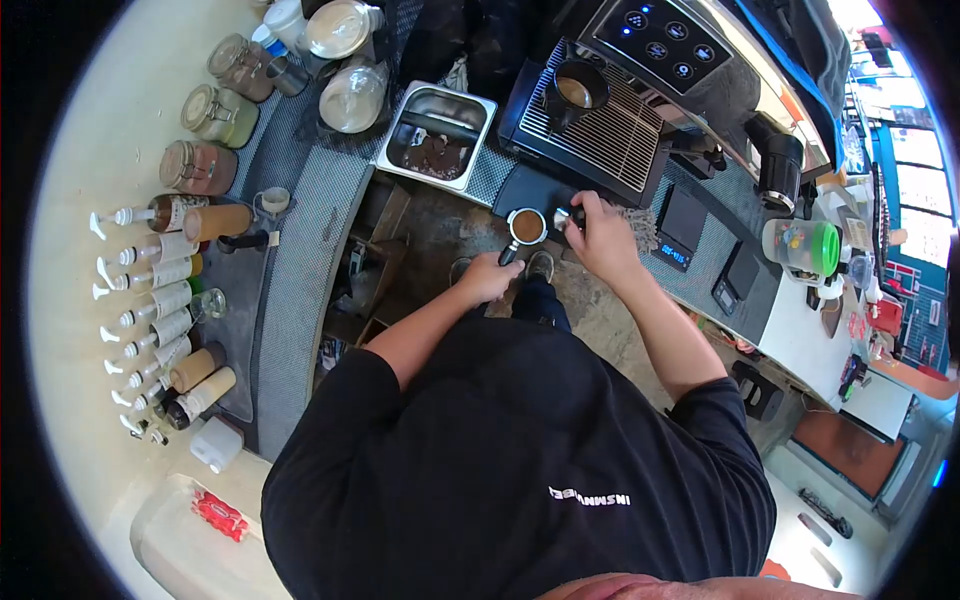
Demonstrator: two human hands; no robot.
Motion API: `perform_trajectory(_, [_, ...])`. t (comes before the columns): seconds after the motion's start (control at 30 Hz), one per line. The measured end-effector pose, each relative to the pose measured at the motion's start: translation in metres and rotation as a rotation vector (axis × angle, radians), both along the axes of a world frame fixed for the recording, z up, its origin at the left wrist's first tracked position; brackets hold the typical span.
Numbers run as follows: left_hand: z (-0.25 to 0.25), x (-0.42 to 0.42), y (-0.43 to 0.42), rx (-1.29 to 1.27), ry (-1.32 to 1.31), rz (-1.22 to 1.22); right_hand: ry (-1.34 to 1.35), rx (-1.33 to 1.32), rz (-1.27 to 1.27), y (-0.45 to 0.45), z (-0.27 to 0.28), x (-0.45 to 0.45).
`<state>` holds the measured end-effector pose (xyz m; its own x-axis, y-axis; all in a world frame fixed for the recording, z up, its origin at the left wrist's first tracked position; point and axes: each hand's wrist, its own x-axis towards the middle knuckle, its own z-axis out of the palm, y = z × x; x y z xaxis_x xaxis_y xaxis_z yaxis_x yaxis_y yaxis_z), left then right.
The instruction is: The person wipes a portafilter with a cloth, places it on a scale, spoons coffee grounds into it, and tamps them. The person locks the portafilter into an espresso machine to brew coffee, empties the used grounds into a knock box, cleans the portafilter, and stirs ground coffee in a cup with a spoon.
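Note:
My left hand [486,280] is wrapped round the black handle of a portafilter [526,228]. Brown ground coffee fills its metal basket, which is level with the counter's front edge beside a black mat [535,190]. Just to the right, my right hand [607,243] closes its fingers on a tamper [562,217], whose silvery end points toward the portafilter. A small gap separates the two tools. Behind my right hand lies a shaggy grey cloth [638,228], partly covered by it.
An espresso machine [655,50] stands ahead, with a dark cup [577,93] on its drip tray [620,145]. A steel knock bin [437,135] holds spent grounds. Black scales [682,226] lie right; pump bottles [170,245] and jars [222,115] line the left.

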<state>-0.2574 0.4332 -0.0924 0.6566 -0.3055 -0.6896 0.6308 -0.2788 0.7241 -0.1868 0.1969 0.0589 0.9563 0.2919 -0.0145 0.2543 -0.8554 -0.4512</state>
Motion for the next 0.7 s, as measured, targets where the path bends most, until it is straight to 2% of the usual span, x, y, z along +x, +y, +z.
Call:
perform_trajectory(0.27, [0.016, 0.002, 0.001, 0.044, 0.010, 0.008, 0.025, 0.044, 0.100, 0.043, -0.015, -0.015])
perform_trajectory(0.7, [0.006, 0.001, 0.001, -0.011, -0.005, 0.026, 0.004, -0.015, 0.118, 0.057, -0.028, -0.017])
